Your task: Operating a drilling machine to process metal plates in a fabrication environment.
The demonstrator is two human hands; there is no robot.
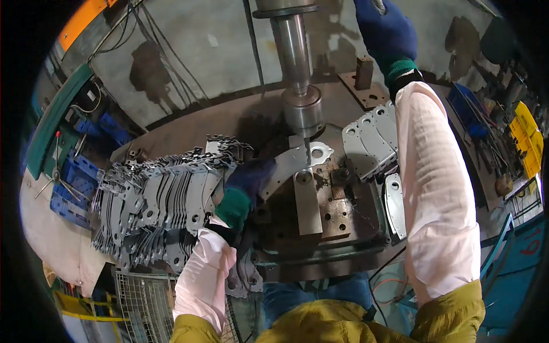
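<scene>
A flat grey metal plate (289,165) with a round hole at its right end lies under the drill press's chuck (303,111). The drill bit (307,151) comes down at the plate near that hole. My left hand (250,182), in a dark blue glove with a green cuff, grips the plate's left end. A steel block (307,211) sits on the fixture base (337,220) below the plate. My right hand (389,31), gloved alike, is raised at the upper right and closed. What it holds is mostly cut off by the picture's edge; only a small shiny bit shows.
Many similar plates stand stacked (166,197) on the left. More plates (372,140) lie on the right beside the fixture, partly behind my right forearm. A bracket with an upright post (363,74) stands at the back. Blue bins (74,180) and a yellow crate (526,137) flank the table.
</scene>
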